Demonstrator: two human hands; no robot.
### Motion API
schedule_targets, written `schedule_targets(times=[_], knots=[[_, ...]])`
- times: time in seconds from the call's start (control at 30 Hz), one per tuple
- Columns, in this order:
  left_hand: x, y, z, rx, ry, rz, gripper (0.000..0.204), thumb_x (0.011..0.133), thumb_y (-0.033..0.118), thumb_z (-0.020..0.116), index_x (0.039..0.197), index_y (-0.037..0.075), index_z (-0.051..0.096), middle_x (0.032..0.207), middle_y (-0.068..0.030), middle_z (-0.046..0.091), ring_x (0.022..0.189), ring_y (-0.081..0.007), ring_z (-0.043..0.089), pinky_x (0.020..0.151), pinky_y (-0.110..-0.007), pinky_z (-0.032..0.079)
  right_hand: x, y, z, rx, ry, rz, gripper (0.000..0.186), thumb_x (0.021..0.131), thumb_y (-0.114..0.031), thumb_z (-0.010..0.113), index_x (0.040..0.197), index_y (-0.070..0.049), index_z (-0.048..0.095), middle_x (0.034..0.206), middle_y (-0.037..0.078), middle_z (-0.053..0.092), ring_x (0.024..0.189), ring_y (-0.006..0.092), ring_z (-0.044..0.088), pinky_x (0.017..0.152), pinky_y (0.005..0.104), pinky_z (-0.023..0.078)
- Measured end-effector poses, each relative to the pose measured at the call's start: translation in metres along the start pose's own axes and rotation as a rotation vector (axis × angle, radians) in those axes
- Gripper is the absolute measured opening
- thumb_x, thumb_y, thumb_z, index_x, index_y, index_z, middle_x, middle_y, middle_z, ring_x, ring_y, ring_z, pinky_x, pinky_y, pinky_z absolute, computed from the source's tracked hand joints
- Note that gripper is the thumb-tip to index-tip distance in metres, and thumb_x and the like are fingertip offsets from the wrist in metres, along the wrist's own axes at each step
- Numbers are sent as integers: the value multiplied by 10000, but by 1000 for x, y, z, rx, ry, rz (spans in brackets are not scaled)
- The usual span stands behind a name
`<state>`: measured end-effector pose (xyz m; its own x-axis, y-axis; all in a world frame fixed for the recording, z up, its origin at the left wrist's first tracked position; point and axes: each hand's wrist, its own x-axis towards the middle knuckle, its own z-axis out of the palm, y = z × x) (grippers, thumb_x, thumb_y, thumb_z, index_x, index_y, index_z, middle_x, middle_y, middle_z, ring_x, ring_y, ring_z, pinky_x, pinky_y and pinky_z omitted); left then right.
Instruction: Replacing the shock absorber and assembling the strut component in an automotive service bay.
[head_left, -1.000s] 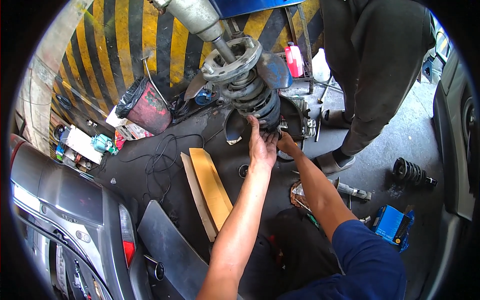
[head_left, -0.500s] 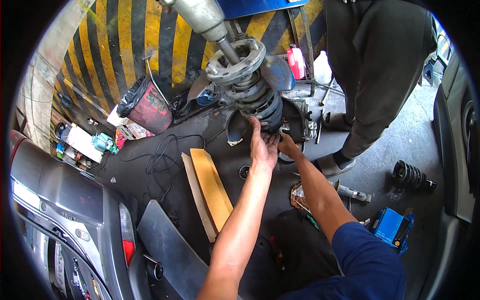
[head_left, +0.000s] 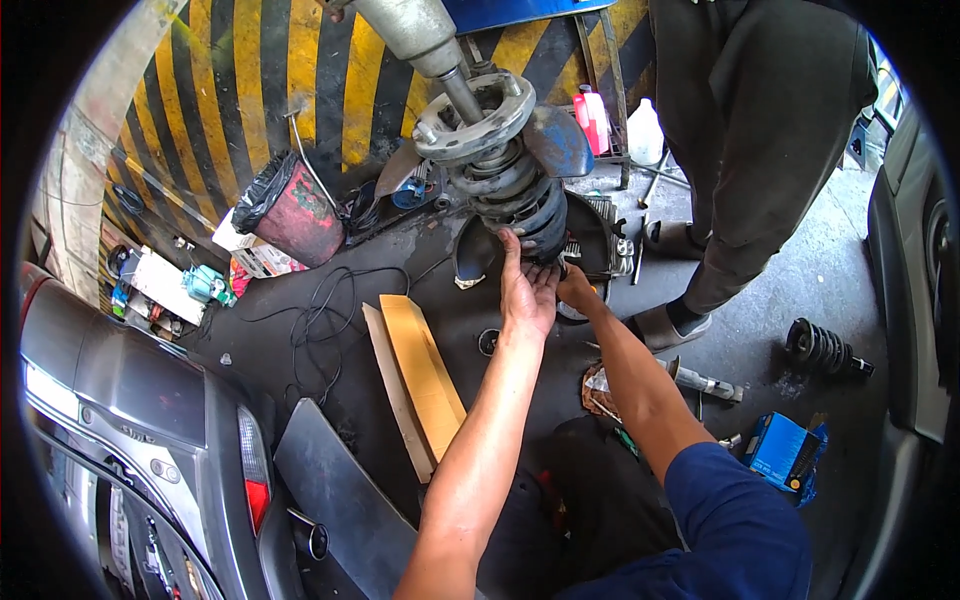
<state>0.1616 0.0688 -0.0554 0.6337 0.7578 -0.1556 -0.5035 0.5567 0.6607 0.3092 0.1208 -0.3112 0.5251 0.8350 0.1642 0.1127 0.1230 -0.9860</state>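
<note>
A grimy coil-spring strut (head_left: 512, 190) stands tilted at the upper middle, its pale round top mount (head_left: 475, 118) uppermost. Curved metal jaws, one with worn blue paint (head_left: 557, 143), flank the spring. From above, the shaft of a grey impact wrench (head_left: 412, 35) meets the centre of the mount; whoever holds it is out of view. My left hand (head_left: 527, 295) is closed round the strut's lower end, thumb up along its side. Beside it, my right hand (head_left: 577, 288) closes at the strut's base; its fingertips and what they grip are mostly hidden.
Another person's legs (head_left: 755, 150) stand close at right. A second strut (head_left: 828, 348), a blue box (head_left: 783, 452) and a metal damper (head_left: 708, 383) lie on the floor. An open cardboard box (head_left: 420, 375) and black cable (head_left: 335, 320) lie left, near a grey car (head_left: 150, 390).
The impact wrench and the top mount have shifted very slightly. Both my hands keep their places at the strut's lower end.
</note>
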Motion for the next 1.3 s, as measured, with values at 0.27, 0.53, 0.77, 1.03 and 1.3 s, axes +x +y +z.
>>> schedule_targets(times=[0.27, 0.53, 0.77, 1.03, 1.3], knots=[[2, 3, -2, -67, 10, -26, 1440, 604, 643, 784, 1405, -120, -139, 1504, -282, -39, 1417, -392, 60, 1166, -472, 122, 9, 21, 0, -144, -93, -87, 847, 673, -303, 797, 1334, 40, 394, 996, 228, 670, 914, 292, 671, 787, 347, 522], [6, -3, 3, -76, 3, -30, 1399, 634, 626, 778, 1400, -143, -104, 1498, -285, -6, 1413, -387, 78, 1169, -472, 114, 14, 28, -11, -77, -5, -6, 925, 657, -328, 819, 1343, 93, 363, 972, 249, 668, 939, 318, 667, 787, 365, 518], [1, 7, -6, -35, 11, -5, 1382, 650, 635, 760, 1395, -156, -92, 1499, -280, 12, 1414, -377, 88, 1170, -460, 108, -3, -3, 14, 25, -36, 35, 296, 828, 28, 580, 1117, -34, 597, 1044, 16, 643, 938, 105, 560, 838, 282, 461], [5, 5, -7, -68, 15, -20, 1392, 643, 627, 771, 1397, -152, -102, 1503, -274, 1, 1416, -372, 80, 1170, -458, 112, 0, 2, 10, -76, 38, -53, 264, 845, -4, 608, 1107, -38, 603, 1061, 19, 649, 957, 109, 558, 863, 292, 456], [3, 3, -3, -87, 23, -24, 1399, 638, 613, 783, 1398, -146, -114, 1504, -278, -20, 1415, -373, 82, 1171, -458, 120, 5, 15, 6, -114, -18, -165, 769, 663, -281, 820, 1281, 24, 480, 975, 218, 681, 933, 304, 674, 793, 365, 518]])
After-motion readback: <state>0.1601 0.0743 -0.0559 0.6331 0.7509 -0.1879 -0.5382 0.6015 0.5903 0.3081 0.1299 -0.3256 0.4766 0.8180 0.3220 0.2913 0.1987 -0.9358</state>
